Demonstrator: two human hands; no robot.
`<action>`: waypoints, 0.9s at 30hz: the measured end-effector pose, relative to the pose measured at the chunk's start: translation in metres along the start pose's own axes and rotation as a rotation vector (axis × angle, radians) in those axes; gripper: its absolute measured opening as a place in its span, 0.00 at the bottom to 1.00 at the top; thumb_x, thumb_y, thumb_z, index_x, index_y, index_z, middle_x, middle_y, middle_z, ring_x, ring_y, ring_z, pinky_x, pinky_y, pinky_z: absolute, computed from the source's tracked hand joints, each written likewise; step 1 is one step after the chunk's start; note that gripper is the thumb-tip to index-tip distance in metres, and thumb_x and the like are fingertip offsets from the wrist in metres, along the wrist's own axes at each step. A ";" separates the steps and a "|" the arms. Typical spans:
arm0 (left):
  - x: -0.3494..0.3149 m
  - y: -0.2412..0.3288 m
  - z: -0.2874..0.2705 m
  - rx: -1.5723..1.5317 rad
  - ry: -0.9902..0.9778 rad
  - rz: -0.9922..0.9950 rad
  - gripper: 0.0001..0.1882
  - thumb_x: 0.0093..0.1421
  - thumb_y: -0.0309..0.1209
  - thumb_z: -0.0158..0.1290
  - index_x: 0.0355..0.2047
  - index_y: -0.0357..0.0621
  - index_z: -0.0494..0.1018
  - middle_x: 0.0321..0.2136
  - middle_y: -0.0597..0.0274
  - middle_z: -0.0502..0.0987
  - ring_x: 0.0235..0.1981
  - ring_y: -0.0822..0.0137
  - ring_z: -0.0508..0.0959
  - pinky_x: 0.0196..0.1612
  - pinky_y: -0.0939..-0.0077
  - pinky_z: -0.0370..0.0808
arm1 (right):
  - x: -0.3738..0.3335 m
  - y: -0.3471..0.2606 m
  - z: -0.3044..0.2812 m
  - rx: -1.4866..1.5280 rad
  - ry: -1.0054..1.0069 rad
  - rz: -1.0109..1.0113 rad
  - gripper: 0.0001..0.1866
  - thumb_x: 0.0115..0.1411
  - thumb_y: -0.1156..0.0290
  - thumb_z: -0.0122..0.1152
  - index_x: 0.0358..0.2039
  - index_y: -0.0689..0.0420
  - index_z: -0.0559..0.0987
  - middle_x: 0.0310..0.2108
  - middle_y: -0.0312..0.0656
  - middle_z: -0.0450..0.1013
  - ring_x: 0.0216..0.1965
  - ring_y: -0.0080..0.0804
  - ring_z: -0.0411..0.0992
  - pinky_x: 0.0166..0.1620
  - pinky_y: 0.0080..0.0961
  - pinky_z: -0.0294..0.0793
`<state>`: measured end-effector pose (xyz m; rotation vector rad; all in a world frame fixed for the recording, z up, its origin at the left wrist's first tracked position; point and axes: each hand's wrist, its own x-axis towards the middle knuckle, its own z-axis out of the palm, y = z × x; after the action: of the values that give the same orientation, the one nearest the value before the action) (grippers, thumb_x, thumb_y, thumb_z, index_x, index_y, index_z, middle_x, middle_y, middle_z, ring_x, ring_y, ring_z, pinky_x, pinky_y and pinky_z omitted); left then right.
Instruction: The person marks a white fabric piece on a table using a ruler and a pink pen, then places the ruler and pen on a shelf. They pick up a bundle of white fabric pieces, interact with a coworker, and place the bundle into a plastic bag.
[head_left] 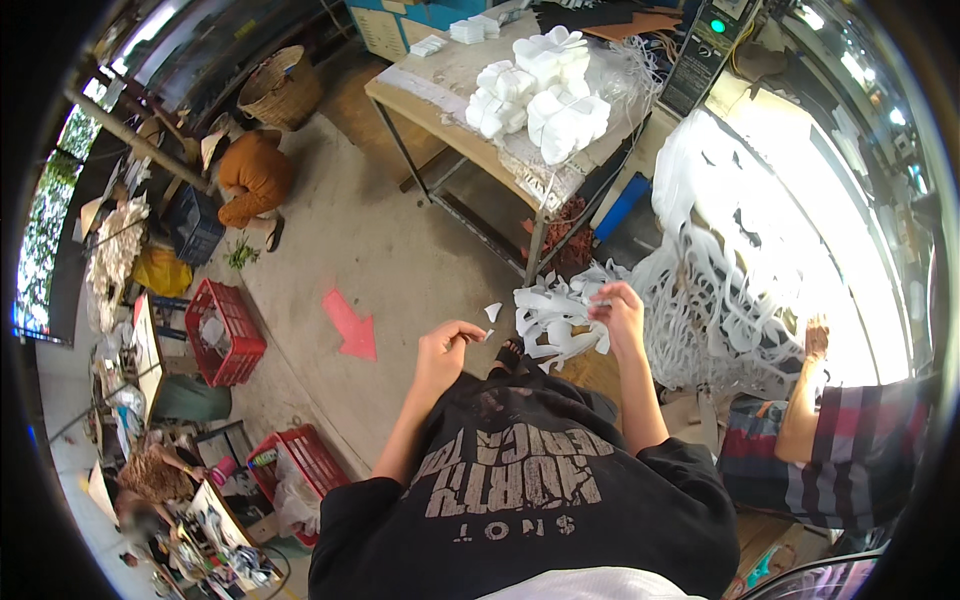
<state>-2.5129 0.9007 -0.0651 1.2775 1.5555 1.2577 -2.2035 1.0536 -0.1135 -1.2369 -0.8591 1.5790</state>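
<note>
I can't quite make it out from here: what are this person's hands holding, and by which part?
The right hand grips a bunch of white cut foam strips at its upper right edge. The left hand pinches a small white scrap at its fingertips.

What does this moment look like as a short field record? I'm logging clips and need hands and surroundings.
left hand: pinches a small white scrap
right hand: grips a bunch of white cut-out foam pieces
table: stacks of white foam shapes
floor: red arrow, red crates
nearby: another person's arm by white foam webbing
</note>
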 end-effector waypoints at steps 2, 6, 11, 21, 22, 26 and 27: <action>0.043 -0.005 -0.012 -0.002 0.025 0.005 0.16 0.61 0.14 0.43 0.36 0.35 0.83 0.33 0.58 0.85 0.36 0.70 0.82 0.42 0.75 0.76 | 0.029 -0.029 0.031 0.000 -0.117 -0.076 0.13 0.69 0.79 0.40 0.44 0.59 0.75 0.41 0.48 0.79 0.31 0.35 0.80 0.38 0.31 0.83; 0.136 -0.017 -0.037 -0.142 0.001 -0.017 0.17 0.64 0.15 0.42 0.38 0.35 0.82 0.34 0.61 0.84 0.37 0.72 0.80 0.44 0.77 0.75 | 0.072 -0.068 0.074 -0.025 -0.057 -0.077 0.12 0.72 0.74 0.45 0.53 0.59 0.72 0.53 0.50 0.76 0.41 0.41 0.81 0.48 0.36 0.82; 0.269 -0.022 -0.058 -0.280 -0.058 -0.036 0.17 0.67 0.19 0.41 0.44 0.38 0.81 0.38 0.65 0.83 0.40 0.76 0.76 0.46 0.80 0.71 | 0.127 -0.083 0.101 0.108 0.037 -0.032 0.22 0.73 0.61 0.51 0.61 0.59 0.68 0.62 0.50 0.69 0.60 0.45 0.71 0.62 0.44 0.69; 0.552 -0.021 -0.085 -0.374 -0.186 -0.223 0.24 0.72 0.47 0.43 0.60 0.48 0.71 0.55 0.60 0.76 0.56 0.64 0.71 0.60 0.63 0.65 | 0.279 -0.103 0.162 0.237 0.488 -0.122 0.33 0.73 0.47 0.45 0.70 0.55 0.61 0.71 0.51 0.57 0.69 0.46 0.59 0.66 0.51 0.61; 0.575 -0.025 -0.082 -0.383 -0.227 -0.260 0.25 0.72 0.48 0.43 0.61 0.48 0.70 0.56 0.59 0.76 0.57 0.63 0.71 0.61 0.62 0.65 | 0.290 -0.101 0.165 0.265 0.515 -0.138 0.35 0.73 0.46 0.44 0.71 0.55 0.60 0.71 0.51 0.57 0.69 0.46 0.58 0.66 0.52 0.61; 0.638 -0.042 -0.057 -0.398 -0.436 -0.282 0.32 0.72 0.52 0.38 0.68 0.47 0.63 0.62 0.52 0.72 0.64 0.57 0.69 0.66 0.56 0.63 | 0.320 -0.089 0.173 0.323 0.521 -0.244 0.32 0.76 0.48 0.37 0.70 0.57 0.63 0.68 0.48 0.64 0.66 0.42 0.64 0.67 0.42 0.62; 0.647 -0.044 -0.049 -0.392 -0.480 -0.275 0.33 0.73 0.53 0.37 0.70 0.46 0.61 0.63 0.51 0.71 0.65 0.56 0.68 0.66 0.55 0.63 | 0.325 -0.087 0.176 0.359 0.524 -0.263 0.31 0.77 0.49 0.36 0.69 0.56 0.65 0.67 0.47 0.65 0.65 0.41 0.65 0.67 0.40 0.62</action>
<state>-2.7130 1.5195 -0.0732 0.9788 1.0364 0.9324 -2.3746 1.3919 -0.0948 -1.1425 -0.3616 1.0649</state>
